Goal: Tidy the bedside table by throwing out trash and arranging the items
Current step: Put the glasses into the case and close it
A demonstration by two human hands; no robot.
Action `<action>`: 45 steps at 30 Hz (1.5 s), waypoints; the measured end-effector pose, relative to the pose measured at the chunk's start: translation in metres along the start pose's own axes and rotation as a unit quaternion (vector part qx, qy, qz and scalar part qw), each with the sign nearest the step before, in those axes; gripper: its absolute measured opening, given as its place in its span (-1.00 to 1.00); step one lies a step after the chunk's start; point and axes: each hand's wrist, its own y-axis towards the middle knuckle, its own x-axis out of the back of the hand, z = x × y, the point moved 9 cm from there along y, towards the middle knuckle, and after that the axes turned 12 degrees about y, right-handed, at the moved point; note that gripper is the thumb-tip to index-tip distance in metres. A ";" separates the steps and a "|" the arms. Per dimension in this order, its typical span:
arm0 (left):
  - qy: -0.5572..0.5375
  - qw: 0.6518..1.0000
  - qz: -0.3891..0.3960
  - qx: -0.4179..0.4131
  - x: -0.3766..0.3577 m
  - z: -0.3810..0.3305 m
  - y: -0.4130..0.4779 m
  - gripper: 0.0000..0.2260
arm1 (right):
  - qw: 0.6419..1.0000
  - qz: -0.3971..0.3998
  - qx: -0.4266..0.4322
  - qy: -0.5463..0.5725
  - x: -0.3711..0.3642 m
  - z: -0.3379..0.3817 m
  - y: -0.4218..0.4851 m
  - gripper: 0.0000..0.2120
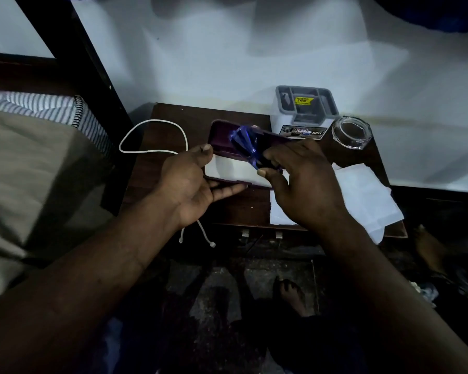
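Both hands on purple case over bedside table

L hand [189, 184] grips the purple case [223, 132] by its left end, thumb on top, fingers under; case lies open, white inside. R hand [303, 182] pinches a crumpled blue wrapper [243, 140] over the case. On the table [179, 114]: white cable [154, 120] looped at left w/ ends hanging off the front, grey organizer [303, 109] at back, glass jar [351, 133] just right of it, white paper [362, 201] at right edge.
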 end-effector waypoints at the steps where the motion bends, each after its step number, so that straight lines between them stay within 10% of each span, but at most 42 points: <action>1: -0.006 1.000 0.001 -0.001 0.000 0.000 0.000 -0.85 | 1.000 0.012 -0.004 -0.001 -0.003 0.000 0.000 -0.86; 33: 0.069 0.997 0.030 0.012 -0.003 0.003 -0.002 -0.61 | 0.992 0.097 -0.049 0.060 -0.029 -0.006 -0.003 -0.76; 45: 0.027 1.000 0.004 -0.002 0.005 0.001 0.005 -0.71 | 0.981 -0.102 -0.079 0.145 0.010 -0.019 0.000 -0.91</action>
